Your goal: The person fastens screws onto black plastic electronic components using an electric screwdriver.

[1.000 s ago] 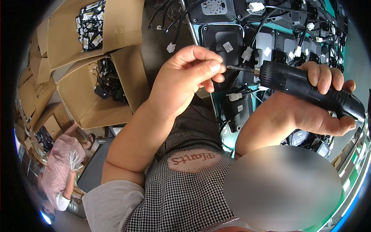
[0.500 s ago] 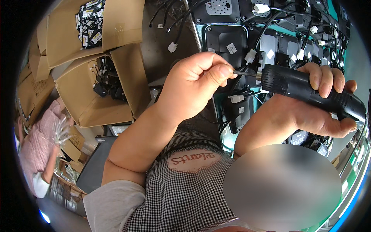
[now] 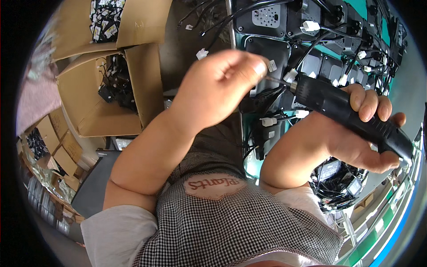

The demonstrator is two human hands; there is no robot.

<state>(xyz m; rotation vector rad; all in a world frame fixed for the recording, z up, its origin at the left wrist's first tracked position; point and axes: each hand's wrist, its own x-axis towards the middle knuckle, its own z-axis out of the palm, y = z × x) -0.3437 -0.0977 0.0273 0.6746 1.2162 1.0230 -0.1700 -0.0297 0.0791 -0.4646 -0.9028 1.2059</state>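
My right hand (image 3: 356, 141) is wrapped round a black electric screwdriver (image 3: 327, 99), which slants up to the left with its thin metal bit (image 3: 279, 81) leading. At the bit's tip is my left hand (image 3: 222, 86), slightly blurred, its thumb and forefinger pinched together. Whatever the pinch holds, if anything, is too small and smeared to make out. Below and behind the tools lie rows of black plastic housings (image 3: 264, 49) with pale labels, black cables and white connectors (image 3: 310, 26). One white connector (image 3: 291, 75) sits just beyond the bit.
On the left stand open cardboard boxes, the nearer box (image 3: 100, 116) holding black cabled parts (image 3: 116, 86), the farther holding small labelled parts (image 3: 106, 20). A coil of black cables with small displays (image 3: 340, 184) lies beyond my right forearm. Another person's pink clothing (image 3: 38, 102) shows at the far left.
My left hand has shifted slightly left and stays at the bit's tip. The screwdriver has moved a little left and tilts more steeply. The view has shifted; the other person is now mostly out of sight.
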